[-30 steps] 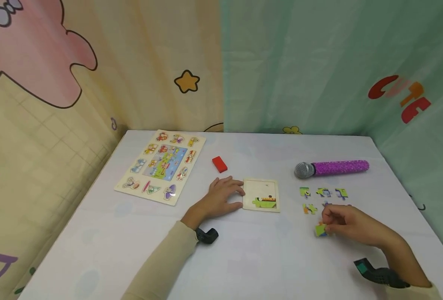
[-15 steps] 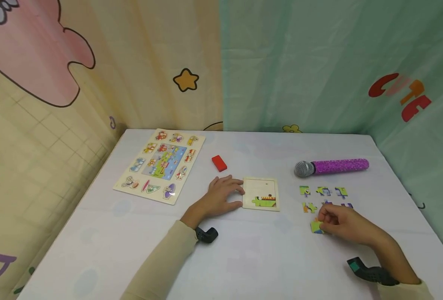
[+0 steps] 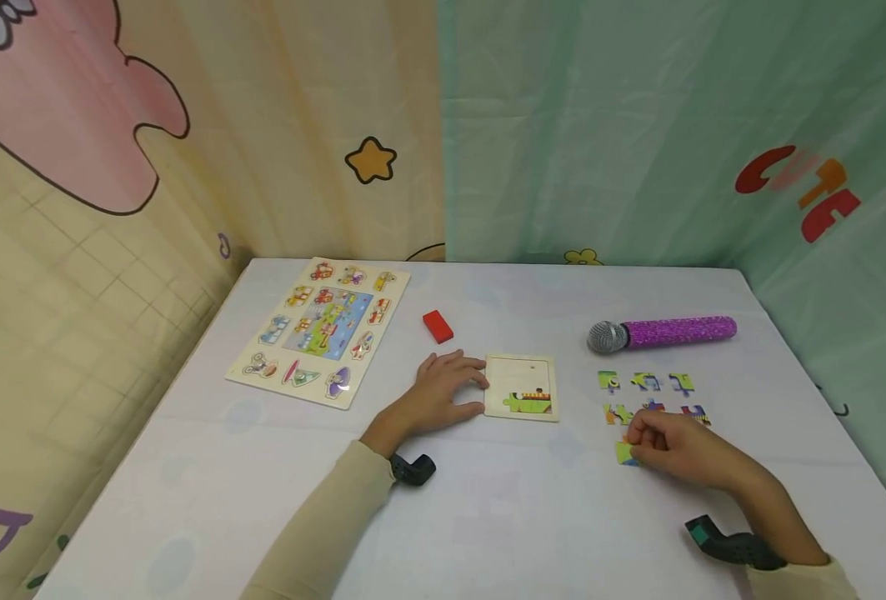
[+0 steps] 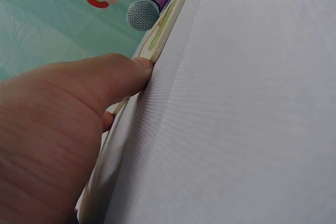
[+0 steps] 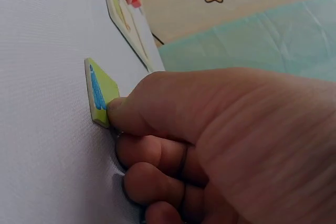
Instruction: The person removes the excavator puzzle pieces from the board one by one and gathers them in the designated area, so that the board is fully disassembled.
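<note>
Between the thumb and fingers of my right hand [image 3: 686, 448] is a puzzle piece [image 3: 625, 454], green with some blue, pinched by its edge. In the right wrist view that puzzle piece [image 5: 100, 95] stands tilted, close to the table, with the other fingers curled beneath the thumb. My left hand [image 3: 443, 390] rests at the left side of a small square wooden puzzle tray [image 3: 510, 375], thumb tip and fingertips touching its rim. Green pieces [image 3: 528, 405] with a train-like picture lie in the tray's lower right corner. Several loose puzzle pieces [image 3: 646, 382] lie in rows beyond my right hand.
A sparkly purple microphone [image 3: 678, 331] lies behind the loose pieces. At the back left is a large wooden picture board [image 3: 262, 389] with vehicle pieces. A red block [image 3: 438, 327] lies between that board and the tray. Curtains [image 3: 563, 125] hang behind the white table [image 3: 488, 517].
My right hand has slid a little to the left with the puzzle piece, uncovering more of the loose pieces behind it. My left hand stays at the tray's side.
</note>
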Motion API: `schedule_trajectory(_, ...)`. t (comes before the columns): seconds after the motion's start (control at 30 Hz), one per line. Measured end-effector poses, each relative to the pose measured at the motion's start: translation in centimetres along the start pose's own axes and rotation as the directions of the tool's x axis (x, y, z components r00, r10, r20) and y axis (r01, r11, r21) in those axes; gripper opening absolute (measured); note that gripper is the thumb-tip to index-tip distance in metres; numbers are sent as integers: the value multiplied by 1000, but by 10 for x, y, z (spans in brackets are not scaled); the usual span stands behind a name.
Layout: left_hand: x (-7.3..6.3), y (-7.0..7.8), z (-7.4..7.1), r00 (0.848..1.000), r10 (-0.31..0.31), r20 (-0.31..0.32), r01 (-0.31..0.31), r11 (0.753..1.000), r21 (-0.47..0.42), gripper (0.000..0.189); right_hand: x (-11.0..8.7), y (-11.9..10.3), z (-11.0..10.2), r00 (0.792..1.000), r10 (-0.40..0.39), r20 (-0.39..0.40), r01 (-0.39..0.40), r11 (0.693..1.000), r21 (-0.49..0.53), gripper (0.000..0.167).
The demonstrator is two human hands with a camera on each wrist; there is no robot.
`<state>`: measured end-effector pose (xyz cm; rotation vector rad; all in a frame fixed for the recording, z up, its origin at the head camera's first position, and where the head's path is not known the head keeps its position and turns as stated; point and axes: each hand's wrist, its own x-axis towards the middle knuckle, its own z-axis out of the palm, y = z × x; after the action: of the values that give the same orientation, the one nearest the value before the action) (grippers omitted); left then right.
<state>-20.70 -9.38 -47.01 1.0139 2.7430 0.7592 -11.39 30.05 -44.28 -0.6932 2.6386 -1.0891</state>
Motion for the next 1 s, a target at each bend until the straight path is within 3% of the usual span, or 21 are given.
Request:
schedule_trajectory(0.67,-2,-3,2,1000,-8,0,8,1000,-11,30,0,0,4,1000,10,2,-10,1000,-26,12)
schedule_trajectory(0.83,-1,-2,2,1000,-8,3,8,1000,0,30,4,-10,3,1000,-1,-5,1,1000,-9,10)
schedule_trajectory(1.0,0,0,0,1000,-5,0,5,1000,-11,30,18,-28,3,998,8,59,-8,1000,1,11)
